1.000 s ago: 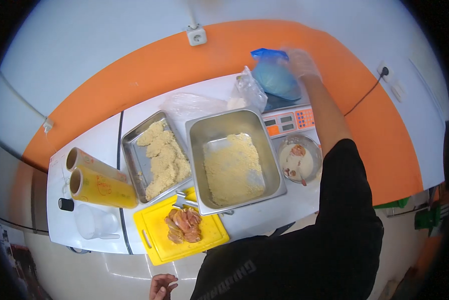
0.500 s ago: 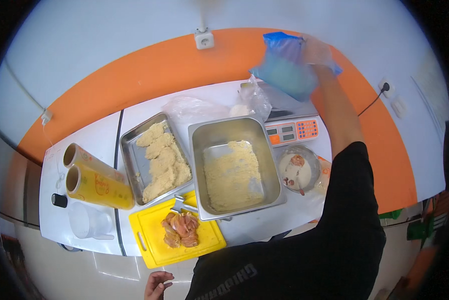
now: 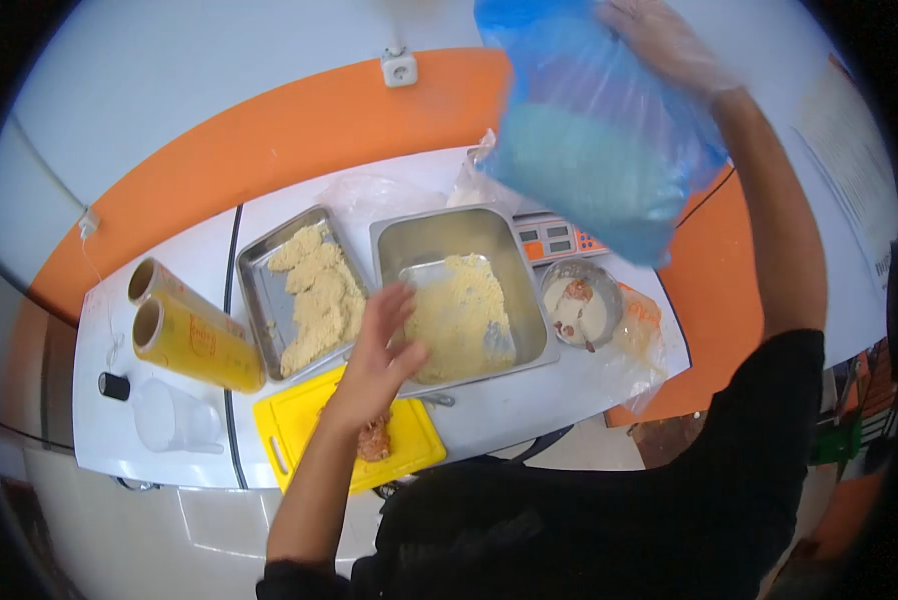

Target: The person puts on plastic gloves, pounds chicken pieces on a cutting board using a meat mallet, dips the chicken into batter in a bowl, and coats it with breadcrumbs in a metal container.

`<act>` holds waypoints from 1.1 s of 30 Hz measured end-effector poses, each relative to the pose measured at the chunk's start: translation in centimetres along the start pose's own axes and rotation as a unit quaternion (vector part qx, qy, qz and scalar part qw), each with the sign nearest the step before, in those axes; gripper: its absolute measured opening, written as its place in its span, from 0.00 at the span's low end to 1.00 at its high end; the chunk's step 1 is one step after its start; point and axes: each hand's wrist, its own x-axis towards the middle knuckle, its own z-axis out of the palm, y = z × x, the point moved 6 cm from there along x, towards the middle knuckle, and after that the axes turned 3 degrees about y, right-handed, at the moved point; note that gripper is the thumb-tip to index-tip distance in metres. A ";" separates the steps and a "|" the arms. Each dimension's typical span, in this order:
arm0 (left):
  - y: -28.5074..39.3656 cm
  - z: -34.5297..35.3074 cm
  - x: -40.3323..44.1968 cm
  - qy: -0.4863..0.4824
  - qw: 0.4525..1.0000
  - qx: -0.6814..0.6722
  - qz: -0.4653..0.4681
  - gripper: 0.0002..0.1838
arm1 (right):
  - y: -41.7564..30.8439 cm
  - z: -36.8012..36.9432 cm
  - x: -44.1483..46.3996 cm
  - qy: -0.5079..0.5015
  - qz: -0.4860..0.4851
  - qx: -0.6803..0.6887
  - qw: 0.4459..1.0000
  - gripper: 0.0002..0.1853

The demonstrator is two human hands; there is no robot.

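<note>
My right hand, in a clear glove, grips the top of a blue plastic bag raised above the scale. Something pale green shows inside the bag. My bare left hand, fingers apart, hovers over the left edge of the deep steel pan, which has yellowish crumbs in it. Below that hand, raw meat lies partly hidden on the yellow cutting board. To the right of the pan sits a bowl of pale batter with pieces of meat.
A shallow tray holds crumb-coated pieces. At the left stand two wrap rolls, a clear plastic jug and a small black object. Clear plastic bags lie behind the pan; another lies beside the bowl.
My right hand has lifted the blue bag off the scale, up and nearer to me. My left hand has risen from below the table edge to the pan's left side.
</note>
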 end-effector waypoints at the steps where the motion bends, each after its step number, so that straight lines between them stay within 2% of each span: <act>1: -0.1 0.9 2.3 0.015 1.000 -0.026 0.002 0.43 | 0.1 0.8 -0.9 -0.046 0.017 0.068 0.996 0.19; 3: -0.4 2.5 6.8 0.032 0.996 -0.041 0.067 0.46 | -1.9 2.3 -3.0 -0.103 0.043 0.174 0.979 0.18; 5: 0.2 5.1 9.1 -0.011 0.985 -0.090 0.144 0.50 | -4.9 3.6 -6.0 -0.126 0.065 0.249 0.958 0.20; 7: -2.5 6.8 8.9 -0.086 0.981 -0.174 0.018 0.54 | -6.8 5.1 -7.6 -0.147 0.127 0.334 0.922 0.20; 9: -4.2 8.3 7.1 -0.100 0.955 -0.279 -0.028 0.55 | -7.8 6.6 -8.4 -0.160 0.179 0.396 0.886 0.19; 11: -6.2 10.1 5.4 -0.108 0.924 -0.362 -0.065 0.57 | -8.1 9.4 -8.7 -0.190 0.184 0.414 0.871 0.19; 14: -8.4 12.0 3.3 -0.110 0.887 -0.424 -0.145 0.57 | -8.4 13.3 -8.8 -0.240 0.182 0.419 0.857 0.20; 17: -9.5 13.5 1.4 -0.098 0.846 -0.462 -0.246 0.51 | -8.4 16.8 -8.9 -0.287 0.175 0.411 0.847 0.20; 20: -8.9 14.3 0.3 -0.076 0.798 -0.513 -0.306 0.46 | -8.4 19.7 -9.0 -0.330 0.162 0.398 0.840 0.20; 23: -7.8 15.7 -0.1 -0.136 0.720 -0.606 -0.310 0.42 | -7.9 22.3 -9.0 -0.364 0.145 0.378 0.839 0.21; 26: -6.1 16.6 -0.1 -0.103 0.662 -0.669 -0.321 0.41 | -7.4 24.5 -8.7 -0.388 0.123 0.350 0.844 0.21; 33: -5.7 17.0 -0.4 -0.119 0.617 -0.710 -0.319 0.40 | -6.8 27.7 -8.3 -0.432 0.097 0.299 0.845 0.22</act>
